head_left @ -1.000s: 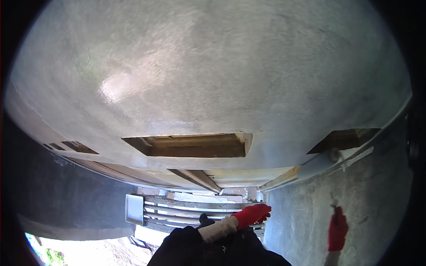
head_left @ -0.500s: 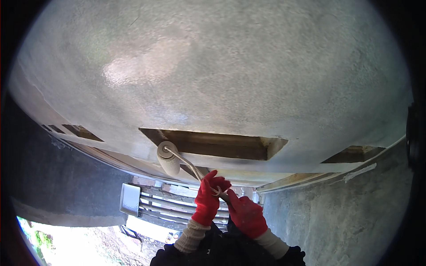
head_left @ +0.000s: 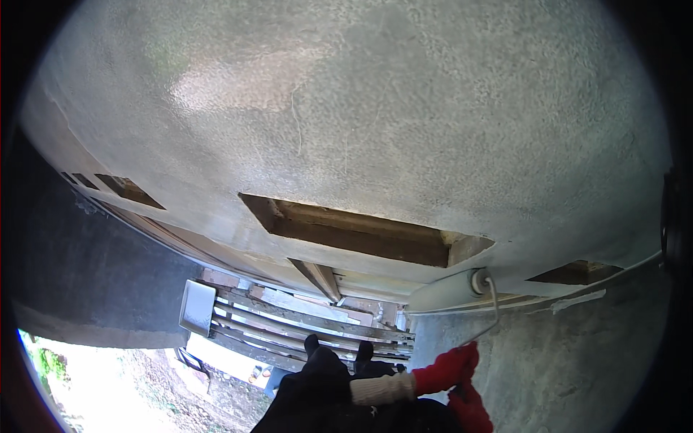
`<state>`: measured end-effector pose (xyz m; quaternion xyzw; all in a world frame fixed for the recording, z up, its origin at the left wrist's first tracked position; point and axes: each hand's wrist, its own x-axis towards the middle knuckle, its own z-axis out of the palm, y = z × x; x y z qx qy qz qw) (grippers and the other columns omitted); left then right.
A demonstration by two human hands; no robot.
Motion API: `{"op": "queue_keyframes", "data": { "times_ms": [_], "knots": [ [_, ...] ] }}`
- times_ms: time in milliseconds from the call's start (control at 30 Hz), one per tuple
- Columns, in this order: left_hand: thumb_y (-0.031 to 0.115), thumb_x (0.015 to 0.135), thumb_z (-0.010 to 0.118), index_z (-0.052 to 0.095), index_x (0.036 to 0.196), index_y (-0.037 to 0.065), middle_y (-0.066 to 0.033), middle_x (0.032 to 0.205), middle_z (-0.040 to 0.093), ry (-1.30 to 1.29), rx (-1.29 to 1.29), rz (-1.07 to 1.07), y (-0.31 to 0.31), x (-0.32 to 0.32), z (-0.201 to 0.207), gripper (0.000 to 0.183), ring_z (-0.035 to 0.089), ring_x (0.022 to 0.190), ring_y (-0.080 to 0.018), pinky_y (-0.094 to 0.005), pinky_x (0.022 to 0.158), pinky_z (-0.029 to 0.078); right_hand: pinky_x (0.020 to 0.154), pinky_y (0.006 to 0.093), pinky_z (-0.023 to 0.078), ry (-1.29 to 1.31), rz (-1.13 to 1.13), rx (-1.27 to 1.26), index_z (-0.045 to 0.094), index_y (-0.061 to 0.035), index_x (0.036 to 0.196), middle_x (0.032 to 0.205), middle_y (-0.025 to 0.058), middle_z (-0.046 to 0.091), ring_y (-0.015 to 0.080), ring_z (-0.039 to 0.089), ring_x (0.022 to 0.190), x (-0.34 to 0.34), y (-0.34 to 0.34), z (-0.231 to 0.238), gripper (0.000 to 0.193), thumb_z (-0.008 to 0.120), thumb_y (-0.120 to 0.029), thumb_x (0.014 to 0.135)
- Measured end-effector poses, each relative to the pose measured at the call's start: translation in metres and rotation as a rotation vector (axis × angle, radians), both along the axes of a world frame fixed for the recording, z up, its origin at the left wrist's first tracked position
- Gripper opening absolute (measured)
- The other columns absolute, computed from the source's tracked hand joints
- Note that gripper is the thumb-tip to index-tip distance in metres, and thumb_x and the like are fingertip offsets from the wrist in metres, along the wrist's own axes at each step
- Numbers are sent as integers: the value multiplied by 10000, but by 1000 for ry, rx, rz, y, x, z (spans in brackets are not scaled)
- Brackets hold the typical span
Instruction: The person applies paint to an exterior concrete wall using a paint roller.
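Observation:
A paint roller [head_left: 442, 290] with a pale sleeve rests against the grey wall, below the right end of the long recess [head_left: 361, 229]. Its bent wire frame runs down to my hands at the lower right. My left hand [head_left: 444, 369], in a red glove with a cream knit cuff, is closed round the lower end of the frame. Just under it, my right hand [head_left: 471, 410], gloved in red too, is closed on the handle, which is mostly hidden by the gloves. My left forearm reaches across my dark clothing.
A white tray [head_left: 197, 308] sits at the left end of a platform of poles and planks [head_left: 289, 325] under my feet. Smaller recesses open at left [head_left: 131, 190] and right [head_left: 576, 273]. A grey side wall [head_left: 577, 353] stands close on the right; bright ground lies lower left.
The roller has moved from the long recess's left end to below its right end. Both hands have swung right and lower with it, still gripping. The view has tilted a little.

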<state>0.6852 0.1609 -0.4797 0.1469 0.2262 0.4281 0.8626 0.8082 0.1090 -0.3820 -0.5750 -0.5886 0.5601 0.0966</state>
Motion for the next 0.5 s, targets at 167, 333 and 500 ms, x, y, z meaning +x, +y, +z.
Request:
{"op": "queue_keyframes", "data": {
  "times_ms": [167, 333, 500],
  "knots": [
    [301, 947, 354, 487, 772, 100, -19, 674, 494, 380, -43, 277, -24, -73, 30, 298, 483, 622, -114, -275, 533, 401, 954, 313, 386, 148, 189, -134, 421, -44, 1292, 1185, 145, 546, 216, 518, 1113, -42, 24, -41, 516, 606, -228, 847],
    [373, 975, 260, 362, 686, 113, 12, 559, 314, 165, 66, 725, -40, -169, 41, 402, 310, 424, -119, -275, 402, 268, 799, 353, 474, 250, 580, 29, 442, -51, 1256, 1110, 155, 582, 239, 599, 956, -146, 45, -20, 458, 595, -206, 853],
    [295, 938, 434, 454, 741, 100, 10, 588, 393, 501, 394, 731, -34, -154, 22, 278, 436, 487, -140, -274, 453, 380, 596, 329, 494, 275, 802, 634, 485, -53, 1194, 830, 111, 601, 165, 604, 677, -123, 47, -37, 366, 567, -189, 864]
  ]
}}
